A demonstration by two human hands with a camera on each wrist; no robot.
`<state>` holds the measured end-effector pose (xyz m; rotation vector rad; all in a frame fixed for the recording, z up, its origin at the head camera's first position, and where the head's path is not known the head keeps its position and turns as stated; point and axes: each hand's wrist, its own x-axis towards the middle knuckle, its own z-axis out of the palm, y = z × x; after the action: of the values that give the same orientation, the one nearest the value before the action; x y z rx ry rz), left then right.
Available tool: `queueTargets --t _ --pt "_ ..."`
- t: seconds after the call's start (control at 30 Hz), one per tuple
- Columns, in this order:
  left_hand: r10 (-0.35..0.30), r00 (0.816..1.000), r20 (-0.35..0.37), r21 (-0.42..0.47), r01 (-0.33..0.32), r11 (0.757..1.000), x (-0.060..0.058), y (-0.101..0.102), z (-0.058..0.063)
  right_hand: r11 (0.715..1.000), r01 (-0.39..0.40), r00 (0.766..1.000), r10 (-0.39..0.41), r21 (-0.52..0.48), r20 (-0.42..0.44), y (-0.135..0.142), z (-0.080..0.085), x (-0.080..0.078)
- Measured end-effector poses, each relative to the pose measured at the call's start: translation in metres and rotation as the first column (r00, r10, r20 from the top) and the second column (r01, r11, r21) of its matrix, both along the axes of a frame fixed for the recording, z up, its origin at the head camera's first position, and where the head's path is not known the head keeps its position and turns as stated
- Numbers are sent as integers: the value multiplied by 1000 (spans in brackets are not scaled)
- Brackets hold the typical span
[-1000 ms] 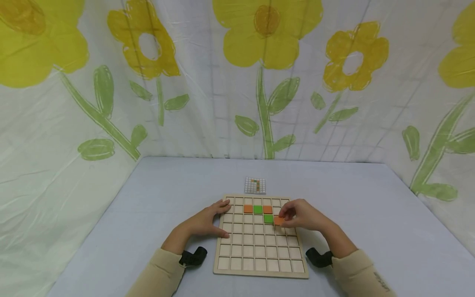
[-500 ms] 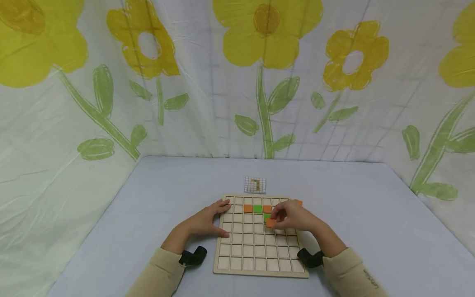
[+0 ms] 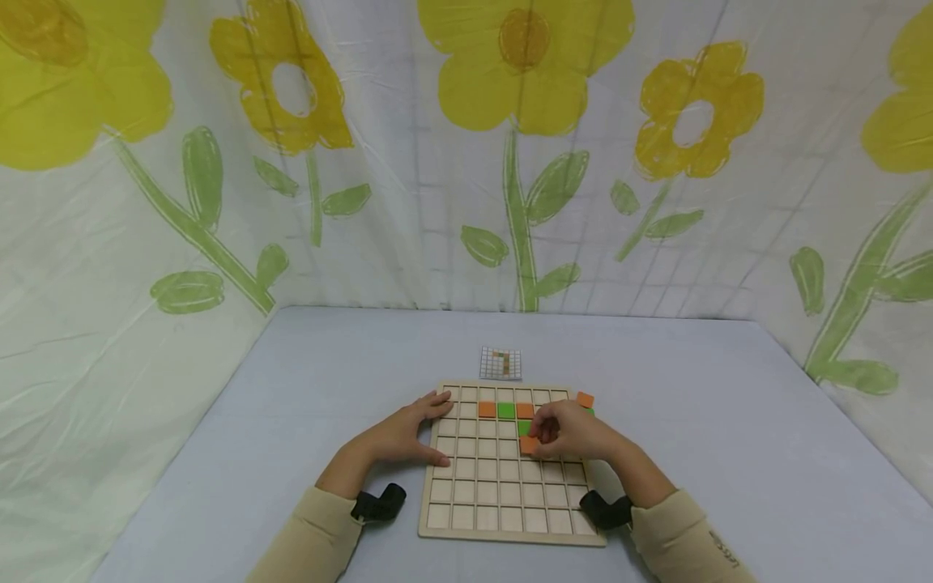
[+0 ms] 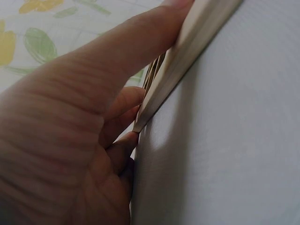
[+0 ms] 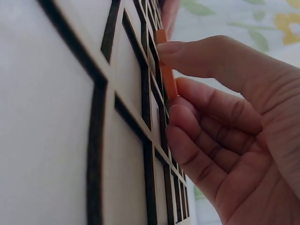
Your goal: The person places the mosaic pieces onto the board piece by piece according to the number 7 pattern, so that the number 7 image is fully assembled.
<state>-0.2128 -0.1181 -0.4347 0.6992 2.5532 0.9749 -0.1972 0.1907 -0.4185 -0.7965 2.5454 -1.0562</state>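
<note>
A wooden grid board [image 3: 510, 536] lies flat on the table. My left hand [image 3: 403, 433] rests on its left edge, thumb and fingers spread; in the left wrist view the thumb and fingertips touch the board's side [image 4: 173, 70]. My right hand [image 3: 579, 431] pinches an orange square tile [image 3: 528, 446] between thumb and index finger, at the cell just below a green tile [image 3: 524, 427]. In the right wrist view the orange tile [image 5: 168, 77] stands out slightly from the grid. Along the row above sit an orange tile [image 3: 487, 410], a green tile [image 3: 506, 410] and another orange tile [image 3: 525, 410].
Behind the board lies a small printed grid card [image 3: 500, 363] with coloured squares. A loose orange tile [image 3: 585, 400] is by the board's far right corner, and a green one [image 3: 590, 412] shows partly behind my right hand. A flowered curtain [image 3: 394, 202] hangs behind the table.
My right hand has moved left and slightly nearer, bringing the orange tile from right of the lower green tile to below it. The loose tiles at the right have come into view. My left hand stays put.
</note>
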Motion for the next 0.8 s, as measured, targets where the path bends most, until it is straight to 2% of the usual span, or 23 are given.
queueTargets --t 0.3,0.8 --pt "-6 1000 8 5 6 1000 0 0 0 1000 2 1000 -1 17 -32 -1 0 2" --pt "-5 1000 6 3 5 1000 -1 0 -1 999 16 999 -15 35 -30 -3 4 4"
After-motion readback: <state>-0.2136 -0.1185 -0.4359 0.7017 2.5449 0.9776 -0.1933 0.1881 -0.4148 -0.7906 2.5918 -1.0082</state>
